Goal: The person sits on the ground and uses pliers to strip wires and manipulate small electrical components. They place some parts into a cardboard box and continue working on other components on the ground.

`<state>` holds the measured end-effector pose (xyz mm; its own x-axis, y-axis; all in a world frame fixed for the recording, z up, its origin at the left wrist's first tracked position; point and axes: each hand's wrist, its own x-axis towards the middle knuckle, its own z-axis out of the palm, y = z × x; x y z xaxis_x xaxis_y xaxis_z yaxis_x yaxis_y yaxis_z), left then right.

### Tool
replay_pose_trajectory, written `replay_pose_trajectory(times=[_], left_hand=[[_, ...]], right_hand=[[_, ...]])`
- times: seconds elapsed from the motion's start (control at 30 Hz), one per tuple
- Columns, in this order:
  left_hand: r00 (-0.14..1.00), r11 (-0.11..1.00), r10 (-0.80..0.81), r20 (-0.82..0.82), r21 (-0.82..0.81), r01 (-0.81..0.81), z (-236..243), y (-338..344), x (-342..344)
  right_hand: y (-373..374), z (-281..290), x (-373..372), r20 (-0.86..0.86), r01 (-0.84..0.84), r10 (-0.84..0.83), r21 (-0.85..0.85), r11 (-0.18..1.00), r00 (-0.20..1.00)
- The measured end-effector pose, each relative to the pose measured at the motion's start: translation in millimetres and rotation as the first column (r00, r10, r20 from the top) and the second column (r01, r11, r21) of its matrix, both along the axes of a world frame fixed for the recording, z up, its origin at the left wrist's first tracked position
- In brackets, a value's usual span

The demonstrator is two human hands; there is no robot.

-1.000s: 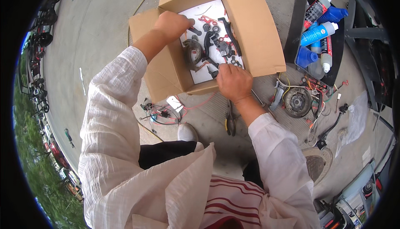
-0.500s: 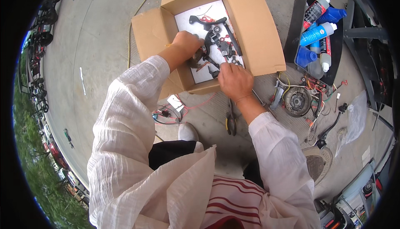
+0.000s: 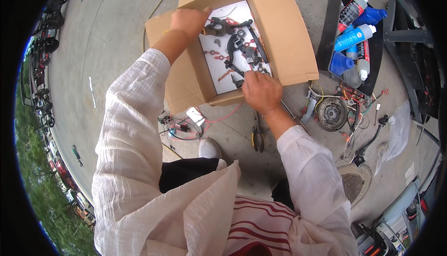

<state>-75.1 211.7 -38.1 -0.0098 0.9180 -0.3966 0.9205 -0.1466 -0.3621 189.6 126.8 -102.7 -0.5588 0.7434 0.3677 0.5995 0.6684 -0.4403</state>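
Note:
The open cardboard box in front of me has a white bottom with black levers, a small round bearing, red wire ends and other small parts on it. My left hand is at the box's far left side, closed with its thumb lifted. A dark, curved metal part hangs from its fingers over the far left of the contents; the fingers themselves are mostly hidden. At the near right corner, my right hand is closed over the box's near edge, with its fingertips hidden.
Pliers and wires lie on the concrete below the box. To the right are a round motor part, a black lever and clear plastic. A black bin holds several bottles.
My left hand has moved up and left, carrying the dark curved part from the box's near left area to its far left. The right hand stays on the near edge.

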Motion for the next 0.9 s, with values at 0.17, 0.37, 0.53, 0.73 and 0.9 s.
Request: replay_pose_trajectory(times=[0.17, 0.37, 0.53, 0.73, 0.9], left_hand=[[0.949, 0.968, -0.132, 0.288, -0.169, 0.186, 5, -7, 80], [0.884, 0.942, -0.173, 0.435, -0.19, 0.278, -48, -13, 105], [0.955, 0.958, -0.088, 0.285, -0.24, 0.16, -32, -24, 45], [0.628, 0.961, 0.071, 0.775, 0.115, -0.251, 0, -63, -16], [-0.193, 0.674, 0.536, 0.822, -0.554, -0.489, 79, -121, -20]], right_hand=[[2, -2, 2, 0.017, 0.01, -0.009, -0.008, 1.0, 1.0], [1, -2, 1, 0.006, 0.01, -0.01, 0.028, 1.0, 1.0], [2, -4, 4, 0.003, 0.011, -0.011, 0.005, 1.0, 1.0], [0, -2, -1, 0.005, 0.007, -0.007, 0.002, 1.0, 1.0], [3, -6, 1, 0.076, 0.022, -0.023, 0.005, 1.0, 0.997]])
